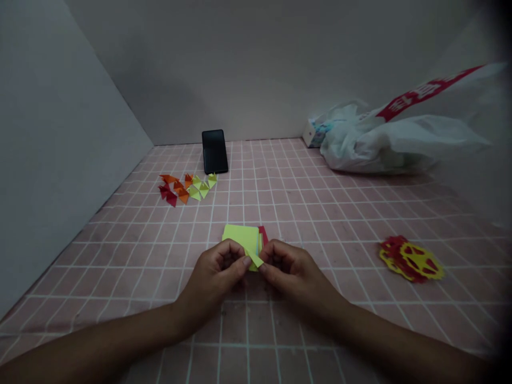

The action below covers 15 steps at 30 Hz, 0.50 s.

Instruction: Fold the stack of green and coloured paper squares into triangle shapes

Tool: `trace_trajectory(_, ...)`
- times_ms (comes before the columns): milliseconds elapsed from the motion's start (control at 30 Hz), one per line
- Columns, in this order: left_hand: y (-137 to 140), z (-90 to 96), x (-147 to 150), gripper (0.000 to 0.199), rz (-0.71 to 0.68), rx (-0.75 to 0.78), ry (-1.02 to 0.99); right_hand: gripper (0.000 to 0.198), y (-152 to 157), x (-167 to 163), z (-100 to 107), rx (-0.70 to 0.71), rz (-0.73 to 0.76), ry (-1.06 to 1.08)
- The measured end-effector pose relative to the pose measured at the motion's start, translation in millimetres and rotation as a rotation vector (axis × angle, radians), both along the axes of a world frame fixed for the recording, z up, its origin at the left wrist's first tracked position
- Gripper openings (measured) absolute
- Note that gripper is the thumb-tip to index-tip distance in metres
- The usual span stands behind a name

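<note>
Between my two hands is a small folded piece of yellow-green paper [255, 259], a narrow strip-like shape slanting down to the right. My left hand [220, 269] pinches its left end between thumb and forefinger. At the other end, my right hand [291, 269] pinches the lower right corner, fingers curled. Just behind it lies a stack of square paper [241, 234], yellow-green on top, with a red sheet [263, 237] sticking out at the right. My fingers hide the near part of the stack.
Several small folded paper pieces [182, 192] in red, orange and yellow-green lie at the back left. A black phone [215, 152] leans behind them. Red and yellow cut-out shapes [412, 260] lie at the right. A white plastic bag [372, 146] and a box [311, 133] stand at the back right.
</note>
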State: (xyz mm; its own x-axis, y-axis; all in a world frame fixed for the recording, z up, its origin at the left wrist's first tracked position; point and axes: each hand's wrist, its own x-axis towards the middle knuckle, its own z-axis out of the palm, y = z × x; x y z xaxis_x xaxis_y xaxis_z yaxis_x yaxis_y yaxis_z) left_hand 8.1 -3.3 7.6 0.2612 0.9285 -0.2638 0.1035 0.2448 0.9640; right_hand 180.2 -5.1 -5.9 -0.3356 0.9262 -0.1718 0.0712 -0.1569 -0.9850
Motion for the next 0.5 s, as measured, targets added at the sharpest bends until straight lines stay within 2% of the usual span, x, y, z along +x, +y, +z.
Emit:
trace_trajectory(300,2.0,-1.7,-2.1,0.021,-0.019,0.021,0.042,0.015,-3.0,1.0,0.6,0.14,0.024,-0.045)
trace_trajectory(500,2.2,-0.7,-1.5,0.019,0.045,-0.002,-0.063,0.017,-2.8,2.4,2.1,0.17,0.048,-0.108)
